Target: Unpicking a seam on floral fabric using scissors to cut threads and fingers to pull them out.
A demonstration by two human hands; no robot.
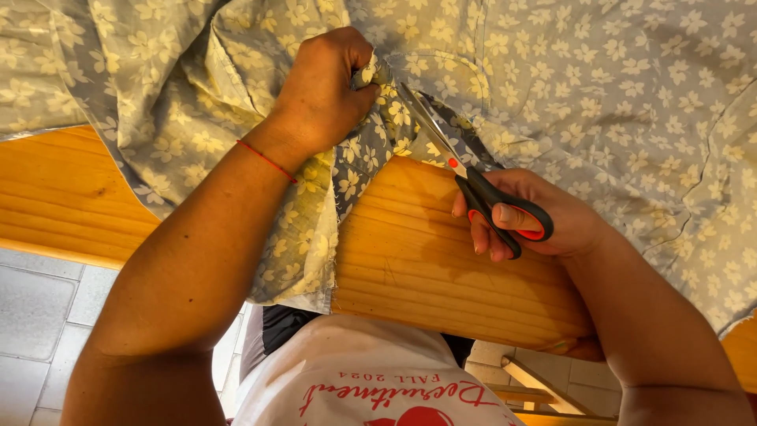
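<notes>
A home sewing spot, it seems: floral cloth [599,87] spread over a plain wooden surface [410,252], scissors [473,177] at work, tiled floor [39,315] below.

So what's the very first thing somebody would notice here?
Probably the scissors, black with red inside the handles, in the right hand at the middle, blades open and pointing into the cloth. Next comes the grey cloth with pale flowers, spread over the top and hanging off the wooden table. The left hand bunches a fold beside the blades.
</notes>
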